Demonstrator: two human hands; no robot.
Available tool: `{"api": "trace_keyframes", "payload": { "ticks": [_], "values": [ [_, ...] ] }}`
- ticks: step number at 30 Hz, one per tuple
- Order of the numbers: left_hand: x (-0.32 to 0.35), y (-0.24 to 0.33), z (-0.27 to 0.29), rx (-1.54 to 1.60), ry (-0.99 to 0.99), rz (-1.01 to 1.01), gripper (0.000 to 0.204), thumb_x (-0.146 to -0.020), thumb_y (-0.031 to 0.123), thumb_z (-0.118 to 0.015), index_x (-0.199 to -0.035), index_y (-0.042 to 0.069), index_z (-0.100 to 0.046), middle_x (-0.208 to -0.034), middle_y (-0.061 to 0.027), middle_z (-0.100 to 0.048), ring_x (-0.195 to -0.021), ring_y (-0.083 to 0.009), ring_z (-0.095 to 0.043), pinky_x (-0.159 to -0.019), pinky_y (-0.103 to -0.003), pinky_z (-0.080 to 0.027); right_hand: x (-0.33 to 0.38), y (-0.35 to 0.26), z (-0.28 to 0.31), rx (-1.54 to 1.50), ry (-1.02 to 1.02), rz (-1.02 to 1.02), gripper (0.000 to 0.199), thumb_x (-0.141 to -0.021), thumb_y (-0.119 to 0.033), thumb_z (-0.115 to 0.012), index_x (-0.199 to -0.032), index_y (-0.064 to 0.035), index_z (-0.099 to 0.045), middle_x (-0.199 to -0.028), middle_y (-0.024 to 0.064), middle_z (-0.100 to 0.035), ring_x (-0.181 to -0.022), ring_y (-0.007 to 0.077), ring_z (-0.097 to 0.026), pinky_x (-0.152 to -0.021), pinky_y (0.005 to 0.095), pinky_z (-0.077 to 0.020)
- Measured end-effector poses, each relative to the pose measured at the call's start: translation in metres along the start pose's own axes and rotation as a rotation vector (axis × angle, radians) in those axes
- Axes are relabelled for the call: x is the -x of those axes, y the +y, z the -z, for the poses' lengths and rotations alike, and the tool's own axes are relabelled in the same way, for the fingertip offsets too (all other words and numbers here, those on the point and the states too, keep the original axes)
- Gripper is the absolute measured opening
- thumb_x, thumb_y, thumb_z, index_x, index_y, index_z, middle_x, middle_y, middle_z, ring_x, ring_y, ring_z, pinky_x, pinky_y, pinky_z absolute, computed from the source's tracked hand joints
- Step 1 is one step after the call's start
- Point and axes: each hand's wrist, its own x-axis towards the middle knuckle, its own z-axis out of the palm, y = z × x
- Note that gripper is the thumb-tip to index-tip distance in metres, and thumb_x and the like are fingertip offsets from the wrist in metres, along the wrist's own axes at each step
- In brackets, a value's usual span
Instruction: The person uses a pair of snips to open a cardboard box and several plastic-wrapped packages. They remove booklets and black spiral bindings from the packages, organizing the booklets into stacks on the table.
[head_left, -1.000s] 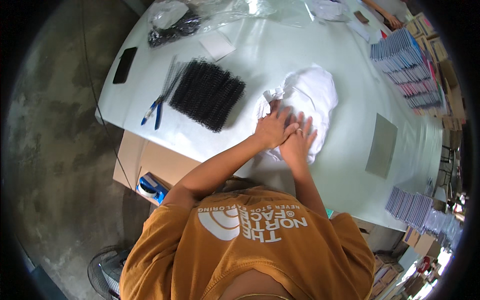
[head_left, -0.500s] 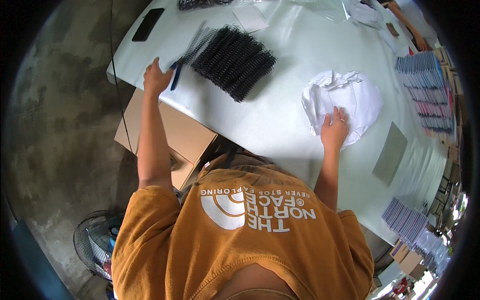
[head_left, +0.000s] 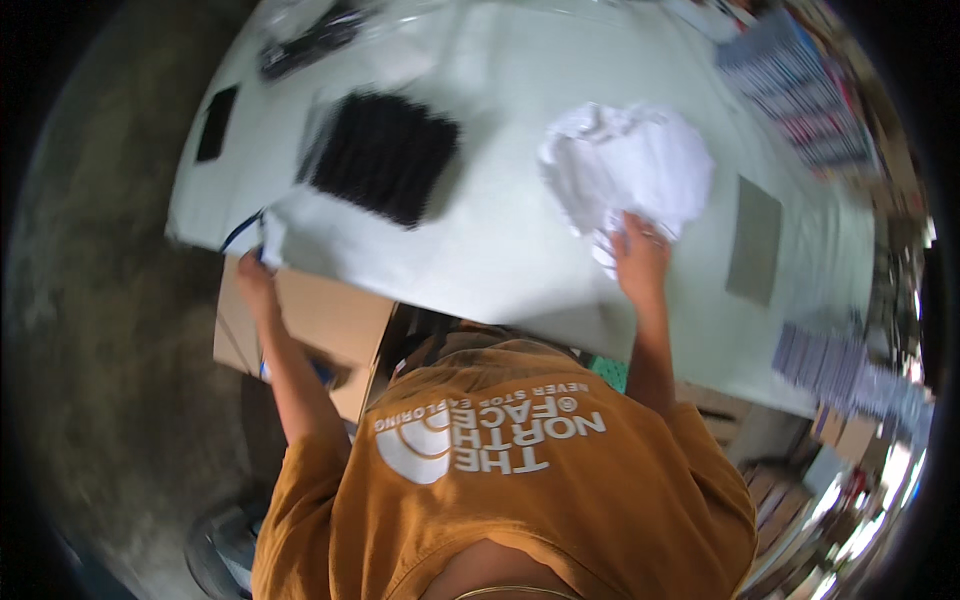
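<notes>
At the table's near left edge, my left hand point(head_left: 258, 280) is closed on a dark blue V-shaped hand tool point(head_left: 240, 232). Motion blur hides its exact kind. To the right, my right hand point(head_left: 642, 258) grips the near edge of a crumpled white cloth point(head_left: 640, 160), fingers over the fabric; a ring shows on one finger. Between the hands, farther in, lies a thick block of black wire binding coils point(head_left: 385, 155), with a few loose strips along its left side.
A black phone point(head_left: 216, 123) lies near the table's left edge. Bagged black coils point(head_left: 315, 42) are behind it. Right of the cloth is a flat grey sheet point(head_left: 754, 240). Notebook stacks point(head_left: 795, 90) line the right side. A cardboard box point(head_left: 330, 310) stands below the near edge.
My view has shifted. My left hand has drawn back toward me and taken hold of the blue tool. My right hand went from lying flat on the cloth to gripping its near edge.
</notes>
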Motion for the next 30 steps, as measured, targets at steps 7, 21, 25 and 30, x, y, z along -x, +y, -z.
{"api": "trace_keyframes", "payload": {
  "ticks": [7,21,25,30],
  "values": [
    [0.002,0.036,-0.063,-0.445,0.290,-0.260,0.037,-0.082,0.016,-0.055,-0.117,0.007,-0.054,-0.110,-0.0201,-0.048,-0.097,-0.0320,-0.052,-0.079,-0.043,-0.045,0.026,-0.005,0.000,-0.165,0.029,0.039,0.054,-0.083,-0.044,-0.056,-0.125,-0.0101,-0.051,-0.127,0.0136,-0.051,-0.126,0.0342,-0.037,-0.106,0.0547,-0.0076],
    [0.072,0.186,-0.075,0.436,0.574,-0.753,0.030,-0.093,0.018,-0.048,-0.109,-0.007,-0.057,-0.104,-0.0165,-0.057,-0.088,-0.0209,-0.059,-0.076,-0.031,-0.048,0.026,0.054,0.000,-0.058,0.275,-0.083,0.026,-0.072,-0.009,-0.065,-0.095,-0.0200,-0.068,-0.105,-0.0039,-0.064,-0.113,0.0204,-0.049,-0.104,0.0477,-0.0171],
    [0.157,0.236,-0.130,0.477,-0.229,-1.128,0.028,-0.084,0.003,-0.053,-0.111,-0.001,-0.057,-0.115,-0.0132,-0.057,-0.103,-0.0253,-0.052,-0.092,-0.037,-0.039,0.018,0.053,-0.005,-0.019,0.356,-0.119,0.026,-0.072,-0.009,-0.065,-0.094,-0.0217,-0.068,-0.101,-0.0038,-0.065,-0.109,0.0208,-0.052,-0.103,0.0481,-0.0193],
    [0.258,0.252,-0.247,0.773,-1.235,-0.962,0.027,-0.082,0.004,-0.060,-0.109,0.007,-0.059,-0.119,-0.0136,-0.051,-0.118,-0.0291,-0.045,-0.098,-0.037,-0.036,0.023,0.056,-0.011,0.089,0.366,-0.144,0.030,-0.073,-0.010,-0.062,-0.100,-0.0208,-0.066,-0.107,-0.0042,-0.063,-0.111,0.0196,-0.051,-0.103,0.0500,-0.0182]
  ]
}}
